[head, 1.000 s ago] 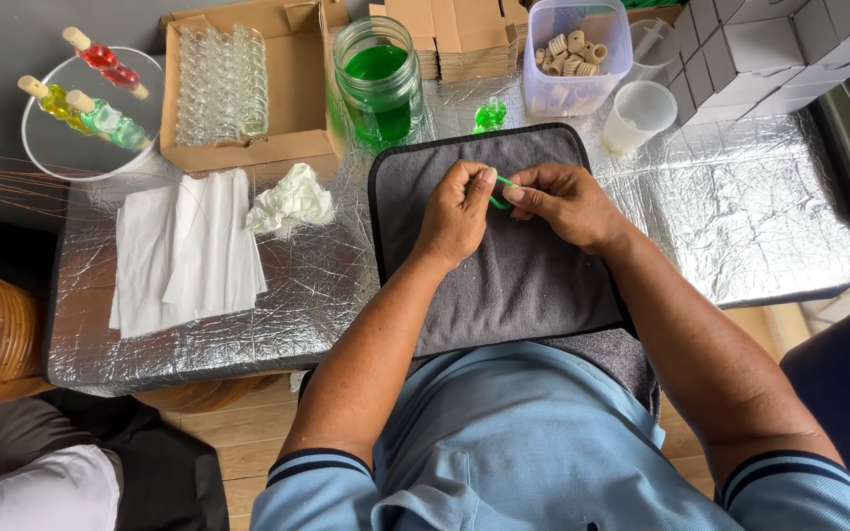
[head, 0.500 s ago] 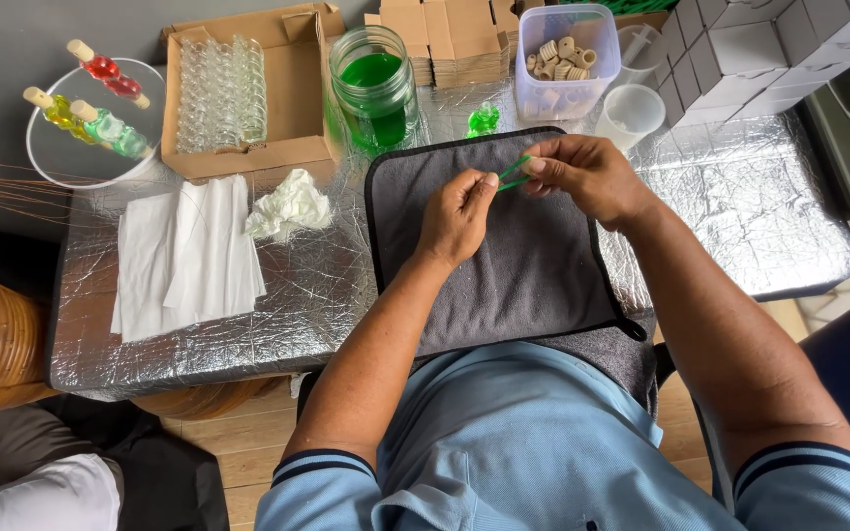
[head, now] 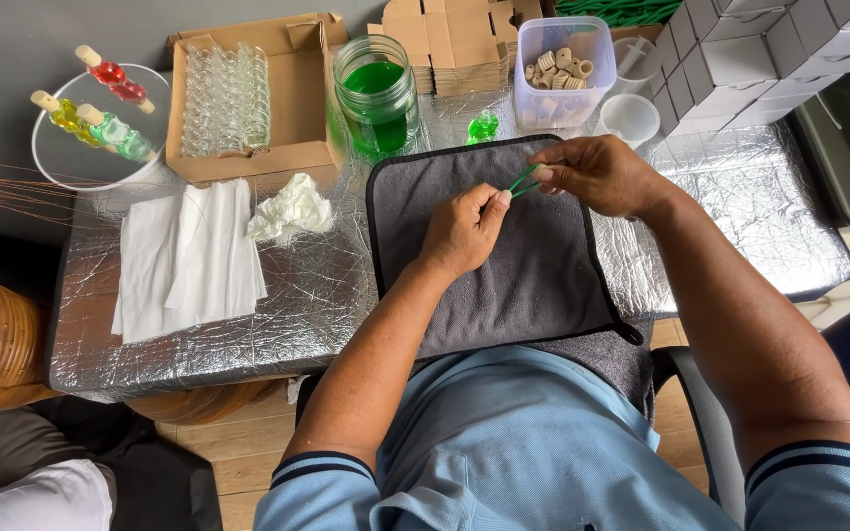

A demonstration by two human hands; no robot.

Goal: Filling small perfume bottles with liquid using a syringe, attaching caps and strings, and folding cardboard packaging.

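A thin green strip (head: 521, 181) is pinched between both hands just above the centre of the frame, over the grey mat (head: 504, 285). One end is grasped by the left hand (head: 462, 231) with thumb and forefinger; the other end is clenched in the grip of the right hand (head: 597, 172). What the strip is cannot be made out, as most of it is hidden by fingers. A jar (head: 376, 93) of green liquid and a tub (head: 563, 69) of corks are seen at the top, on the foil-covered desk (head: 740, 206). A small green object (head: 483, 127) beyond the mat is too blurred to identify.
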